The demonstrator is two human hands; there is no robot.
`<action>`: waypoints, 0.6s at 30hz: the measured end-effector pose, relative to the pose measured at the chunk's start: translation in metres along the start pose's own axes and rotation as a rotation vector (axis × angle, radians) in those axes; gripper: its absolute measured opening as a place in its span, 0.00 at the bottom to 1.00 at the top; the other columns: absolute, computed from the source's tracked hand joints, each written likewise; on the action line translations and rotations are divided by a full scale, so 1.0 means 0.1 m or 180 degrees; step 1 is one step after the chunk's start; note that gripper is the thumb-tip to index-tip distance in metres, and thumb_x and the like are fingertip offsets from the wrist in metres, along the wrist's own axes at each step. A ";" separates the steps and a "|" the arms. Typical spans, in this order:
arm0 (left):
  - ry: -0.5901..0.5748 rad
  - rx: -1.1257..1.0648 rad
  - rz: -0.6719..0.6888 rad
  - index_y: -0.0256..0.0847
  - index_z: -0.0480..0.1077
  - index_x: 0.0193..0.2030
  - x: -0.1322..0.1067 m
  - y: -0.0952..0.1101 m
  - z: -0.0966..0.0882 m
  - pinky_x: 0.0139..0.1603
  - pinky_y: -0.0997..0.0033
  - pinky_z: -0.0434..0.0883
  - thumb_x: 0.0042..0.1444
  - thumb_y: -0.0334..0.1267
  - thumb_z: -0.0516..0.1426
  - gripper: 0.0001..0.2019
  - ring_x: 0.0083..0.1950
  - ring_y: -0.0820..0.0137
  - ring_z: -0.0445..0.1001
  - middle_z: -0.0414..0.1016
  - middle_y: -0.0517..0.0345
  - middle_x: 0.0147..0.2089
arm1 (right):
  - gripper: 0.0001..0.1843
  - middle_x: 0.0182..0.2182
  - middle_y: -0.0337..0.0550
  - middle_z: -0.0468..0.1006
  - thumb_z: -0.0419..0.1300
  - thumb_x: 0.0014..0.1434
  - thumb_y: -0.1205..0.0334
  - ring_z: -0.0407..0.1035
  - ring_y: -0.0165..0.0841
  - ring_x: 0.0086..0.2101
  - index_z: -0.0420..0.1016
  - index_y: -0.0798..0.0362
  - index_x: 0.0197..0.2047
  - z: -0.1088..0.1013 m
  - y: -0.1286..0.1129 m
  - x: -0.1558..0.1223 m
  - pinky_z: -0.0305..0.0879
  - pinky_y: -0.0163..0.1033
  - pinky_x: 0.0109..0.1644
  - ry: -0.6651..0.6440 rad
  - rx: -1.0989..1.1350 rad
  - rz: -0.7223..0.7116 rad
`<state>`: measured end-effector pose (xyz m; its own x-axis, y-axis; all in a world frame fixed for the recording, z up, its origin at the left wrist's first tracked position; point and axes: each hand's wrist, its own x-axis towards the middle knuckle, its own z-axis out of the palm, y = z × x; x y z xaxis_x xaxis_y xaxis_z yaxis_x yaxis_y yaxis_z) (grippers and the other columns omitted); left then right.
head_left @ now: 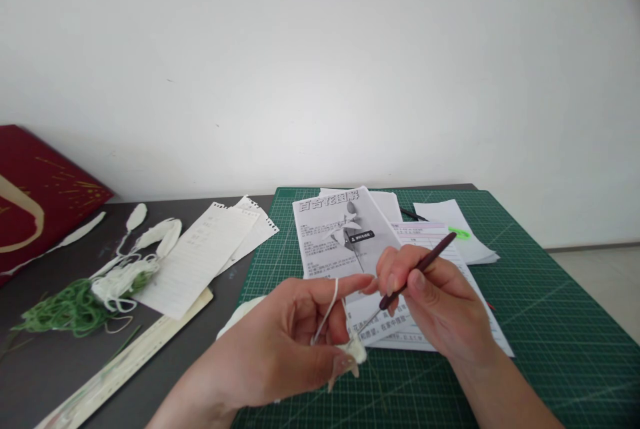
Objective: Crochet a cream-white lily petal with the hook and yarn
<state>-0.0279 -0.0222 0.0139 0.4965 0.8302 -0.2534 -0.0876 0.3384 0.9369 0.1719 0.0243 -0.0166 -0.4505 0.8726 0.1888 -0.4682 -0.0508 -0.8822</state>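
My left hand (280, 335) pinches a small white crochet piece (357, 350) between thumb and fingers. A strand of white yarn (327, 314) loops over its outstretched index finger. My right hand (440, 302) is closed round the dark handle of a crochet hook (419, 270). The hook's thin metal shaft points down and left to the crochet piece; whether its tip is inside a stitch I cannot make out. The fingertips of both hands meet or nearly meet above the shaft. Behind them lies a printed pattern sheet (320, 242) with a flower picture.
A green cutting mat (545, 295) lies under the papers. To the left are green yarn (65, 309), white yarn (117, 285), white crocheted petals (136, 217), handwritten notes (200, 262), a pale ruler (135, 369) and a red bag (45, 195). A bright green clip (459, 233) rests on papers at right.
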 end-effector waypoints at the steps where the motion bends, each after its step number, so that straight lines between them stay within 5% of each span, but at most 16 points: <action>1: -0.0006 0.0016 -0.0017 0.46 0.69 0.59 0.00 0.01 0.00 0.21 0.80 0.57 0.50 0.26 0.62 0.28 0.23 0.80 0.62 0.64 0.66 0.27 | 0.11 0.25 0.40 0.72 0.61 0.59 0.53 0.67 0.34 0.27 0.79 0.49 0.31 0.00 0.00 0.00 0.64 0.40 0.33 0.0014 0.0001 0.0002; 18: -0.0059 0.0013 -0.0161 0.46 0.71 0.57 0.02 0.03 0.02 0.20 0.81 0.59 0.47 0.26 0.63 0.28 0.22 0.80 0.61 0.63 0.66 0.26 | 0.11 0.24 0.40 0.71 0.61 0.59 0.54 0.66 0.32 0.25 0.79 0.51 0.31 0.00 -0.02 0.01 0.62 0.38 0.29 0.0008 0.0009 -0.0036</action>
<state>-0.0259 -0.0203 0.0171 0.5161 0.8037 -0.2961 -0.0584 0.3779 0.9240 0.1722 0.0256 -0.0146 -0.4433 0.8743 0.1979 -0.4754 -0.0421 -0.8788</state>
